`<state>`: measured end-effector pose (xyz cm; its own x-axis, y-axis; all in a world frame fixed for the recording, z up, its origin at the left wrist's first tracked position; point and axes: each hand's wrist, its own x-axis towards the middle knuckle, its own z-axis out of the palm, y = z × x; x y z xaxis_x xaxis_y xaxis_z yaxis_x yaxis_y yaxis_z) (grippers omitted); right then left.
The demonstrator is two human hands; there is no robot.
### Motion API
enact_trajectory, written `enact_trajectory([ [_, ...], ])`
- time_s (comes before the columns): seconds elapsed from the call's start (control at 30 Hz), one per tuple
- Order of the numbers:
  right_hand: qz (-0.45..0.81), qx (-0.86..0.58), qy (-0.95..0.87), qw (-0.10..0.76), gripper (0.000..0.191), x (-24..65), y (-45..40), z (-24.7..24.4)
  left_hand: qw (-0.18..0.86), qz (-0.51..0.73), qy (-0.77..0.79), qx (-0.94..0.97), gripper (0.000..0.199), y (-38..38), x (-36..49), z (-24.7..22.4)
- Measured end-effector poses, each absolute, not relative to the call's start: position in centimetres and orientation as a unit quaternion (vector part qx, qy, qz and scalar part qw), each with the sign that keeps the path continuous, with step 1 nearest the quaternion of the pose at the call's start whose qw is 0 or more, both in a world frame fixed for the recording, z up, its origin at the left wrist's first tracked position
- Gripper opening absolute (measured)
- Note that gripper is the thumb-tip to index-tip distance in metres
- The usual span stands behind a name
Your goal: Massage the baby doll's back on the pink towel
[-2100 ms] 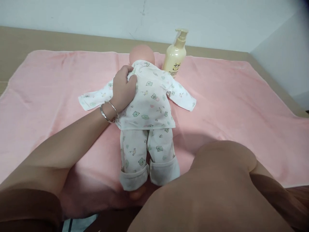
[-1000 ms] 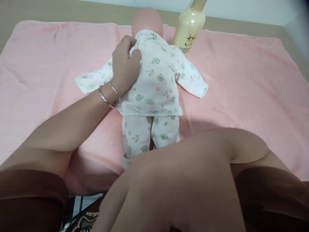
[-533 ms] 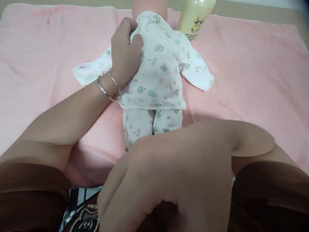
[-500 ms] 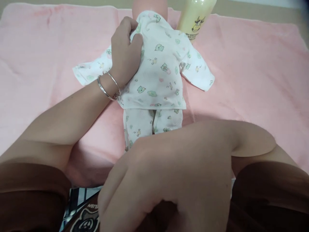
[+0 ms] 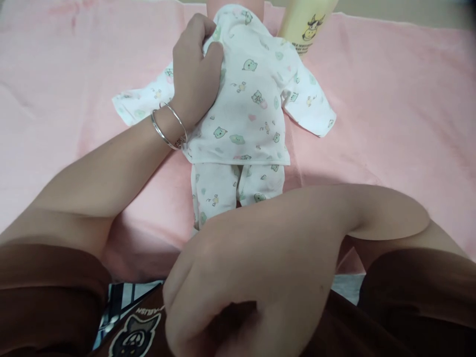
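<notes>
A baby doll (image 5: 249, 114) lies on a pink cloth, its head cut off by the top of the view. It wears a white long-sleeved top (image 5: 238, 148) with green and pink animal prints and matching trousers (image 5: 213, 186). My left hand (image 5: 197, 74) grips the doll at the left shoulder, thumb on the top and fingers curled over the side. Close to the camera, my right hand (image 5: 249, 267) is bent in front of my chest with its fingers curled inward. What it may hold is hidden, and it covers the doll's lower legs.
A pale yellow bottle (image 5: 307, 29) with a cow picture stands beyond the doll's right sleeve. The pink cloth (image 5: 390, 114) spreads under everything, its far edge near the top. My brown printed shirt (image 5: 141, 322) fills the bottom.
The doll and bottle sit slightly higher in view, as the camera has tilted a little. My right hand has shifted slightly, still curled. My left hand keeps its hold on the shoulder.
</notes>
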<state>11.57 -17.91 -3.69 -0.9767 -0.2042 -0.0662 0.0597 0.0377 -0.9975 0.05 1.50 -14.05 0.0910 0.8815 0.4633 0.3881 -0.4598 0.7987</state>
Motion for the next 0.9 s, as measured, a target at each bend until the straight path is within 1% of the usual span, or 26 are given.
enact_trajectory([
  [0.1,-0.694,-0.104,0.706,0.096,0.016,11.4,-17.5,-4.9,0.243,0.51,0.446,0.694,0.04,1.7,-0.1,-14.2],
  [0.27,-0.66,-0.161,0.715,0.163,0.009,10.8,-17.7,-6.2,0.237,0.503,0.472,0.684,0.043,1.1,0.4,-13.8],
  [0.4,-0.65,-0.219,0.7,0.2,0.004,10.1,-18.7,-6.8,0.224,0.5,0.497,0.673,0.044,0.6,1.0,-13.2],
  [0.57,-0.614,-0.227,0.713,0.252,0.007,9.4,-20.0,-7.1,0.236,0.49,0.507,0.668,0.043,0.4,1.3,-12.9],
  [0.67,-0.61,-0.249,0.712,0.243,0.013,9.1,-20.3,-7.6,0.236,0.486,0.513,0.667,0.044,0.4,1.2,-13.0],
  [0.77,-0.621,-0.263,0.701,0.233,0.017,9.1,-20.2,-7.8,0.241,0.505,0.475,0.679,0.041,0.4,0.9,-13.3],
  [0.9,-0.634,-0.225,0.714,0.193,0.016,9.6,-19.1,-7.4,0.241,0.503,0.474,0.682,0.041,0.4,0.9,-13.5],
])
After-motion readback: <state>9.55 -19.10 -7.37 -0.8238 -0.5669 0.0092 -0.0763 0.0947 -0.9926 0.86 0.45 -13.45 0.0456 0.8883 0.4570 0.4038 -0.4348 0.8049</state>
